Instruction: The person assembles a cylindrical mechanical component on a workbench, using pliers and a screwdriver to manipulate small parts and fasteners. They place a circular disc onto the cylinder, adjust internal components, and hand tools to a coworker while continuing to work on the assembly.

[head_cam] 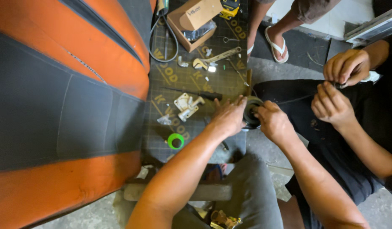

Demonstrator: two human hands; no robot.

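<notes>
Left hand (228, 116) and right hand (272, 122) close together at the right edge of the worktop (196, 80), both clamped on a round dark ring-shaped part (251, 111) held between them. Left fingers spread over its left rim, right fingers curled on its right rim; part upright-ish, open centre showing, just off the mat's edge and above grey-trousered knees.

Just left of the left hand, on the dark gridded mat: a pale metal bracket (186, 106), a long dark screwdriver-like tool (191, 93) lying crosswise just beyond it. Nearer, a green tape ring (175, 141) flat on the mat. Farther off, a flat metal spanner (217, 57), small loose bits around it, a cardboard box (195, 21) and a loop of grey cable (164, 40).

Far left, filling that side, a big orange and dark grey padded seat (64, 106).

To the right, another person's two hands (340, 85), pressed together on something small, too hidden to tell. Far behind, a sandalled foot (275, 44) on the floor.
</notes>
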